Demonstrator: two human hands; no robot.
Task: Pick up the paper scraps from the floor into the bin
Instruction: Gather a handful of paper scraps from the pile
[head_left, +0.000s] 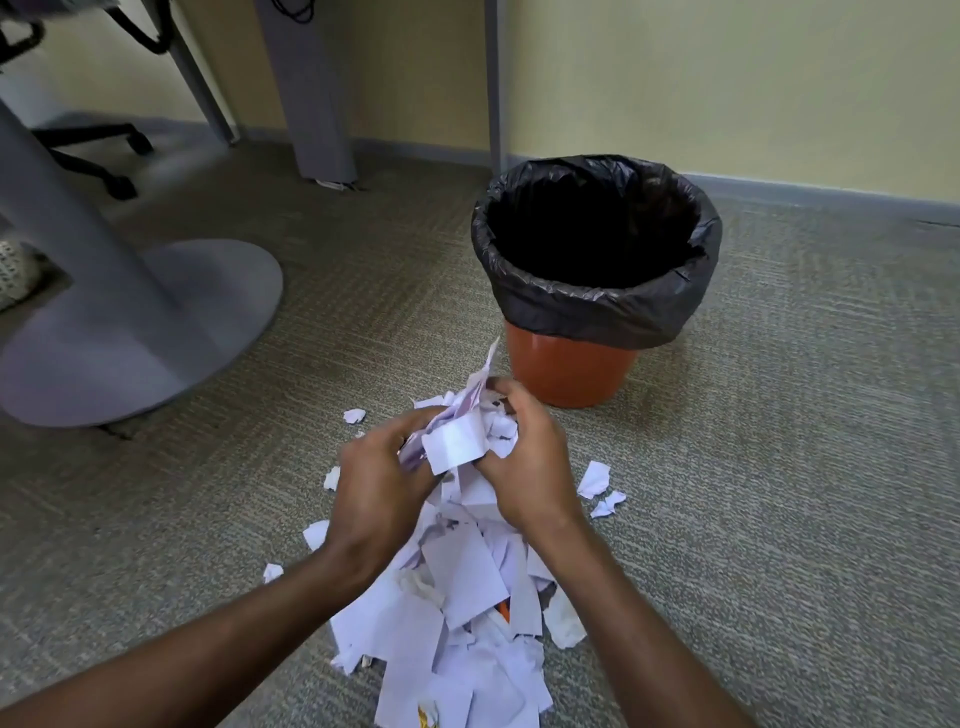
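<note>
A pile of torn white paper scraps (457, 618) lies on the carpet in front of me. My left hand (379, 478) and my right hand (530, 462) are pressed together around a bunch of scraps (462, 431), held just above the pile. Beyond the hands stands an orange bin (571, 369) lined with a black bag (597, 306); its mouth is open and dark inside. A few loose scraps (597, 480) lie to the right of the pile and others (354, 415) to the left.
A grey round table base (171, 332) and its column stand at the left. Grey desk legs (317, 104) and black chair casters (114, 171) are at the back left. A yellow wall with a grey skirting runs behind the bin.
</note>
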